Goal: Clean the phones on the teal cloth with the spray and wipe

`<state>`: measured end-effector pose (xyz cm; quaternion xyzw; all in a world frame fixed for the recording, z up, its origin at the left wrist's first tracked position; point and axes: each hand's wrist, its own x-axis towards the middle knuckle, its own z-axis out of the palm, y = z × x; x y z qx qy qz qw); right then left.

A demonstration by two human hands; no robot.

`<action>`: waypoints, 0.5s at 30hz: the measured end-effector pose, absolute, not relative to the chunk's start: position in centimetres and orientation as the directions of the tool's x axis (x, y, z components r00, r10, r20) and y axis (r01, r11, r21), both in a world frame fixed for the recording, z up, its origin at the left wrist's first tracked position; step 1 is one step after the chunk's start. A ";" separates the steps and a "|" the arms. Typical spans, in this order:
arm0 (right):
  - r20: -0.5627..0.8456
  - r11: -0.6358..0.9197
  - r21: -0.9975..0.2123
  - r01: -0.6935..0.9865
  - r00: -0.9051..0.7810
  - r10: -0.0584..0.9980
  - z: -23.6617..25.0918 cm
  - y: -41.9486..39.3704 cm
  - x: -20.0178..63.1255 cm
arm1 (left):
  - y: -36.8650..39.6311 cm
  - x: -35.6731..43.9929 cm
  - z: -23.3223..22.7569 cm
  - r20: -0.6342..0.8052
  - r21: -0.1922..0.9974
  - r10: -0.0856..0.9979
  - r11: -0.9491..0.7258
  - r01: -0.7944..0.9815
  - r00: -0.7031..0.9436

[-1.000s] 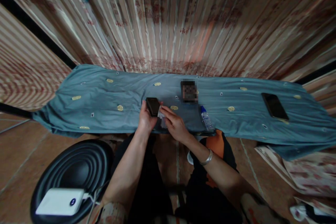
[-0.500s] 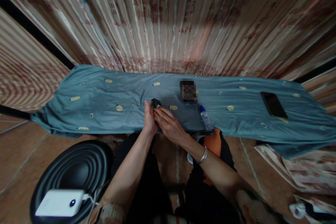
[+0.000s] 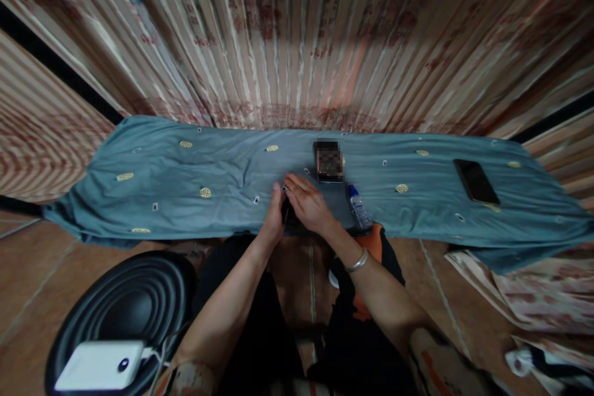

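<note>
My left hand grips a small black flat object at the near edge of a table under a blue-grey cloth. The object is turned on edge and mostly hidden between my hands. My right hand lies over it from the right, fingers pressed on its top; a silver bracelet circles that wrist. Whether a white wipe is under the right hand cannot be seen.
A small clear bottle with a blue cap lies right of my hands. A blurred dark device sits behind them. A black phone lies far right. A black stool with a white power bank stands lower left. A striped curtain hangs behind.
The black object was held flat with its face up and a white wipe at its corner; it has since turned on edge, and both hands have closed over it and shifted slightly right.
</note>
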<state>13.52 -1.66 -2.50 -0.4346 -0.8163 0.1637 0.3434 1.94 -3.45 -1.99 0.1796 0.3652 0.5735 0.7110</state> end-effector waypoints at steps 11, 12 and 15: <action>0.186 0.197 -0.954 0.225 -0.070 0.980 -3.6 0.6 14.9 | -3.6 1.5 -1.7 -0.342 0.746 0.937 0.319 -0.584 0.076; 0.137 0.140 -0.984 0.108 -0.039 0.990 -3.7 0.7 14.8 | -3.6 1.5 -1.7 -0.332 0.754 0.941 0.305 -0.582 0.064; -0.028 -0.021 -0.962 -0.272 0.022 0.999 -3.7 0.6 14.0 | -3.3 1.5 -2.0 -0.302 0.777 0.953 0.246 -0.580 0.000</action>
